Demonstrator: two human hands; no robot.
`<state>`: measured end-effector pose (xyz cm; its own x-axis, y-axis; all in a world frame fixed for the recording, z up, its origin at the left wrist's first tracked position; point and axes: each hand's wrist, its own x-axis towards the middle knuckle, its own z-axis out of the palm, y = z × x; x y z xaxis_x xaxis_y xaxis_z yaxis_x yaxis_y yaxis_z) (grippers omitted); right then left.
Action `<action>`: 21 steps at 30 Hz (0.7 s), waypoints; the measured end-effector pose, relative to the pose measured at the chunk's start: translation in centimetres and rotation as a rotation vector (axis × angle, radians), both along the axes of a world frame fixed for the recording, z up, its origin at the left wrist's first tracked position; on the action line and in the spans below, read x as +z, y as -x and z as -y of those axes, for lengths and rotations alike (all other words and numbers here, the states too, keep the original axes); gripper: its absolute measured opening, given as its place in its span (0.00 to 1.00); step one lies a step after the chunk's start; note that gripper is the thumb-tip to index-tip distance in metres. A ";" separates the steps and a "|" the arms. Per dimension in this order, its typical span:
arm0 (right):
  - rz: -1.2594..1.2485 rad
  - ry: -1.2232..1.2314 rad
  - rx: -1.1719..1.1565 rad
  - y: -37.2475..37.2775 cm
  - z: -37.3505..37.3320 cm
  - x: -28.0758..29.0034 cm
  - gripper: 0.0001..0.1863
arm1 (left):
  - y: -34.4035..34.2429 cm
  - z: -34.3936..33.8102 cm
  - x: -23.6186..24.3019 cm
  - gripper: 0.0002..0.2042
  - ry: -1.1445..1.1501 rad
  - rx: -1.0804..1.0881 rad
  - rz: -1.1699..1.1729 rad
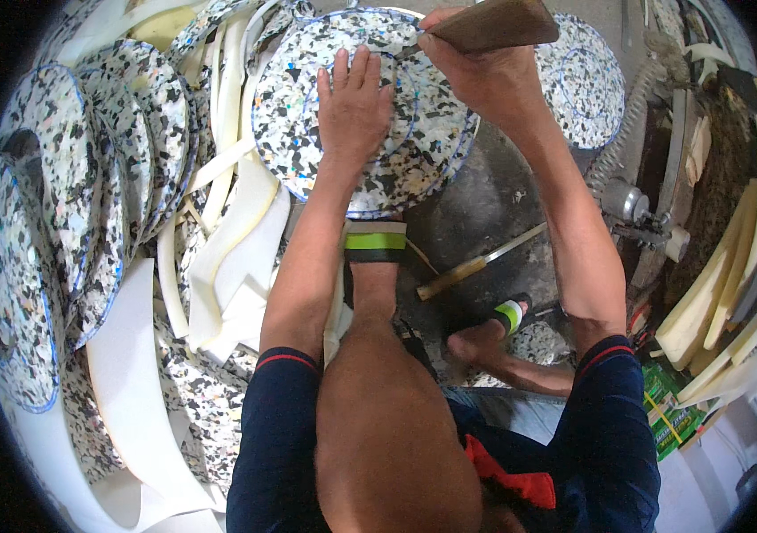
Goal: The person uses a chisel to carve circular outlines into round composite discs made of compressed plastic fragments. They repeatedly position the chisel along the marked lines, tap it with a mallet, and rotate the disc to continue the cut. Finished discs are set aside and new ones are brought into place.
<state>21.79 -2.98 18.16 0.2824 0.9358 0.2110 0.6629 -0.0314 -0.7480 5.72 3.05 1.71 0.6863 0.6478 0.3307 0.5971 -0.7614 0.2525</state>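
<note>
A round disc of speckled black-and-white foam (432, 169), with blue lines along its rim and an inner ring, lies at the top middle. My left hand (356, 111) presses flat on it, fingers stretched out. At the disc's upper right, my right hand (485, 75) is closed round a tool with a broad brown wooden handle (498, 25). A thin dark tip of that tool shows at the disc's inner ring; how deep it sits I cannot tell. My foot in a sandal with a green-striped strap (376, 242) is partly under the disc's near edge.
Another speckled disc (578, 80) lies at the upper right. Several cut discs (45, 169) lean at the left beside white foam offcuts (134, 373). On the dark floor rests a long knife (481, 264). A coiled hose (632, 115) and cream foam strips (707, 293) are at the right.
</note>
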 end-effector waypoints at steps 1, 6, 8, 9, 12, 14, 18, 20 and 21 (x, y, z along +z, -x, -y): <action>0.107 0.013 0.002 0.1 -0.1 0.2 0.05 | 0.0 0.0 0.0 0.25 0.029 0.000 -0.013; -0.196 -0.005 -0.222 0.8 1.1 3.9 0.05 | 0.1 0.0 -0.1 0.25 -0.001 0.001 -0.012; -0.135 0.013 -0.194 0.5 1.5 4.1 0.04 | 0.1 0.2 -0.1 0.25 0.003 0.001 -0.022; -0.045 -0.033 -0.131 0.4 1.3 3.7 0.04 | 0.0 0.2 0.0 0.25 0.006 -0.001 -0.018; 0.141 -0.091 -0.103 0.1 0.3 0.8 0.04 | 0.0 0.2 0.2 0.26 0.015 -0.001 -0.030; 0.429 0.056 -0.106 0.0 0.2 -0.3 0.05 | 0.0 0.1 0.4 0.26 0.027 0.000 -0.037; 0.097 -0.170 -0.203 0.4 1.8 0.5 0.06 | -0.1 0.0 0.3 0.26 0.007 -0.002 -0.012; 0.004 -0.129 -0.203 0.4 2.5 1.2 0.07 | 0.0 0.1 0.2 0.26 -0.012 -0.002 -0.017; -0.041 -0.112 -0.203 0.4 2.4 1.3 0.07 | 0.0 0.1 0.1 0.26 -0.009 -0.005 -0.023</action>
